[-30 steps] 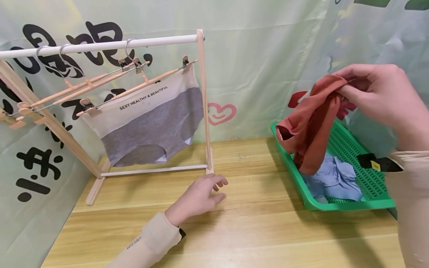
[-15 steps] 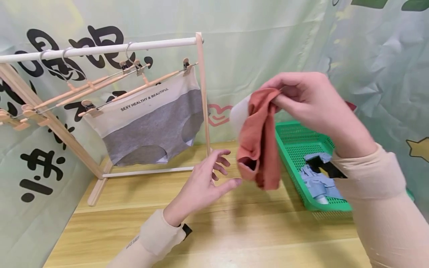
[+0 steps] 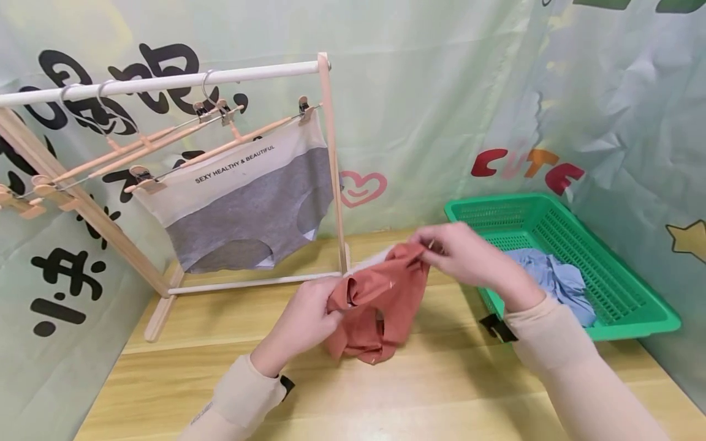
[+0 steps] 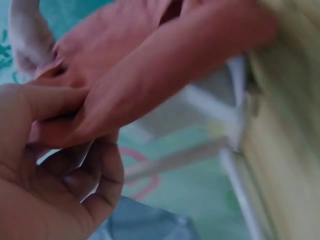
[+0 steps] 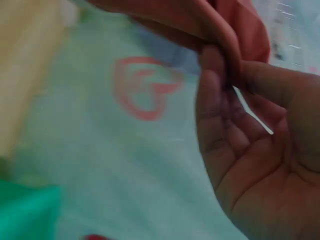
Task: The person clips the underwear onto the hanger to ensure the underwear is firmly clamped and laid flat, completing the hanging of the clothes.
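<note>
A pair of rust-red underpants hangs between both hands above the table, its lower part drooping in folds. The left hand pinches one side of the cloth between thumb and fingers, as the left wrist view also shows with the underpants. At the other upper corner the right hand pinches the cloth between thumb and fingertips, and the right wrist view shows that hand close up. A whitish strip shows along the far top edge of the garment.
Left of the hands stands a wooden rack with a white rail. Grey-and-white underpants hang there from a clip hanger, beside other hangers. At right, a green basket holds light blue cloth. Printed curtains surround the wooden table.
The right hand has carried the rust-red underpants leftward and down from over the basket. The left hand, earlier with free fingers, now grips their other side, and the cloth is spread wider.
</note>
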Demonstrator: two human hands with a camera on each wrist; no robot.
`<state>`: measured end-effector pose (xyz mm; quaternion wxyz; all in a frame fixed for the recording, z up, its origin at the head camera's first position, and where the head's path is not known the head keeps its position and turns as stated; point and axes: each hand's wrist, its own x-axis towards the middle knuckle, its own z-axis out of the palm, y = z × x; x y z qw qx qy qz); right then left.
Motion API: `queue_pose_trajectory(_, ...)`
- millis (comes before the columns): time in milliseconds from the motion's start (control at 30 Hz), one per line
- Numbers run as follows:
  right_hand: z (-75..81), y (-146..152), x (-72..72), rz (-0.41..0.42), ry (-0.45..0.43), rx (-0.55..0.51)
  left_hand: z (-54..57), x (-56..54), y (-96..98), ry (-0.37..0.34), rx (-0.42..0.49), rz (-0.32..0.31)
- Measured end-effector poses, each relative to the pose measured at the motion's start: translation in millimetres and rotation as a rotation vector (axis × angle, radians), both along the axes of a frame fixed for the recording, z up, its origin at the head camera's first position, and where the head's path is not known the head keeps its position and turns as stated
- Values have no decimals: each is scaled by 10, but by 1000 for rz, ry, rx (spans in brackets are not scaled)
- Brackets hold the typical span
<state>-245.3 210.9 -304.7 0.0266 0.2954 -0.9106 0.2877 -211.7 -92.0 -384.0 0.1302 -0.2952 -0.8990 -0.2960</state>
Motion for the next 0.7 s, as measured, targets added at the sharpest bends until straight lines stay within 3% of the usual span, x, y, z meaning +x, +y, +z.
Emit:
queue_pose_trajectory(167,-612,27,-30,15,-62,86,-219,-110,-93,-112,-136,6)
queue_pose_trajectory(300,-931,-28,-57,20,-115,173,-382,-161,-106,-174,-220,-22)
queue_pose_trajectory(500,-1161,-76,-73,33,-187,242,-549,-152,-92,-284,-292,-63)
queue_pose_trajectory(700,-1225,-50,-51,49,-211,244,-585,3,-41,-285,-360,-159)
